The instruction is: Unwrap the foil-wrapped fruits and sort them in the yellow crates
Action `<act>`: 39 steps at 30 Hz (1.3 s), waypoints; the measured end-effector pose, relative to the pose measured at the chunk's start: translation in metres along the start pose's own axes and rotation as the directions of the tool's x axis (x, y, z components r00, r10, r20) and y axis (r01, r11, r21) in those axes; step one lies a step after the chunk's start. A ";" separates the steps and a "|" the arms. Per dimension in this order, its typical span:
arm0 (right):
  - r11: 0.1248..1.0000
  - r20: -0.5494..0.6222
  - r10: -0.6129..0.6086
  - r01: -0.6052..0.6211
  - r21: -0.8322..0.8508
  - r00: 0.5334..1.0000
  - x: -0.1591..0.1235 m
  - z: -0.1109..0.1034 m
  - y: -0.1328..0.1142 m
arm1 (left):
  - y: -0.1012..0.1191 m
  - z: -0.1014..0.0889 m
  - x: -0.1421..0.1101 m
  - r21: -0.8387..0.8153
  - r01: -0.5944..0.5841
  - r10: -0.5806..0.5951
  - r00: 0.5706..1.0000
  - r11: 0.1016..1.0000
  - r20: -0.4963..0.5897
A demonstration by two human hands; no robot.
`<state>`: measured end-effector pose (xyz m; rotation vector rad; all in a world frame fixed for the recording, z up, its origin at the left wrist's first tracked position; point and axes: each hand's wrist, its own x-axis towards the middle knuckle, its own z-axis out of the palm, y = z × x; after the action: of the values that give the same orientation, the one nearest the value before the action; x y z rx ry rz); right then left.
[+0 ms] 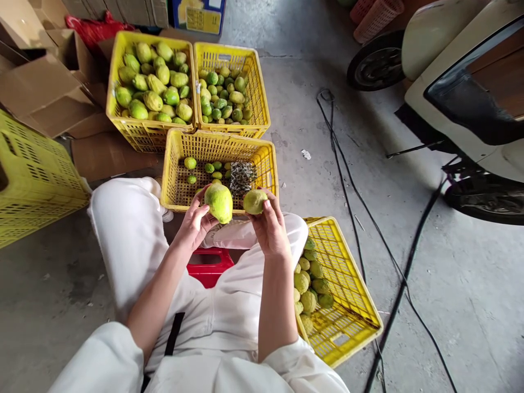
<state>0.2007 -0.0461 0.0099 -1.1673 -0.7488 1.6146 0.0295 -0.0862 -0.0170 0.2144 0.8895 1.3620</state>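
Note:
My left hand [195,222] grips a large yellow-green lemon [219,202], thumb on its near side. In my right hand [270,225] is a smaller, duller green lemon [254,202], pinched between thumb and fingers. Both fruits are held up side by side, a small gap apart, above the near edge of a yellow crate [220,141]. Inside that crate lie several small green fruits [190,163] and a crumpled, shiny dark-and-silver bundle [242,177] whose kind I cannot make out.
Behind stand two yellow crates of fruit, one with larger lemons [155,84], one with smaller ones [223,95]. A tilted crate [347,273] with lemons is by my right leg. Cardboard [41,93] lies left; black cables [399,289] and a scooter [458,82] are right.

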 end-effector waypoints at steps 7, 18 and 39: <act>0.999 -0.026 0.031 -0.032 -0.028 0.999 0.002 0.000 0.004 | 0.000 0.001 -0.002 0.002 0.010 -0.010 0.999 1.000 0.034; 1.000 0.005 0.008 -0.008 -0.022 1.000 -0.004 0.004 -0.010 | 0.000 -0.002 -0.002 -0.077 0.027 -0.025 0.999 0.997 0.030; 0.999 0.012 0.042 -0.042 0.023 0.999 -0.004 0.003 -0.009 | 0.005 0.000 -0.002 -0.097 0.011 -0.006 0.999 0.995 0.045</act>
<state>0.2013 -0.0463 0.0200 -1.1646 -0.7155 1.6617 0.0256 -0.0869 -0.0129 0.1658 0.7840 1.3838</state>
